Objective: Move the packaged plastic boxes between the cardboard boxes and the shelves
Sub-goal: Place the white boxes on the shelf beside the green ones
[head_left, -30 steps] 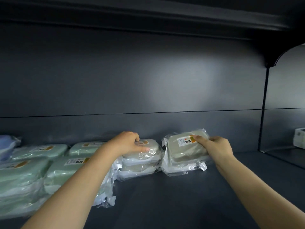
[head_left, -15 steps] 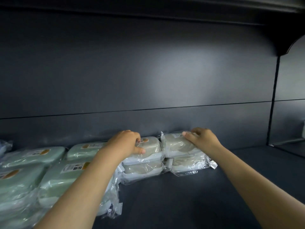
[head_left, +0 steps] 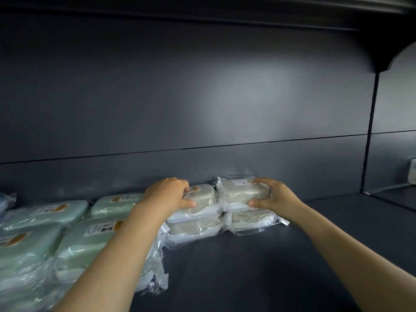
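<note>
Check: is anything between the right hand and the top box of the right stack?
Nothing visible. The right hand grips that top box, thumb on its front, fingers over it; it sits on a lower box. The left hand grips the neighbouring box.

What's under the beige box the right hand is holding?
Under the top box lies another wrapped beige box, on the dark shelf. The right hand hides their right ends.
</note>
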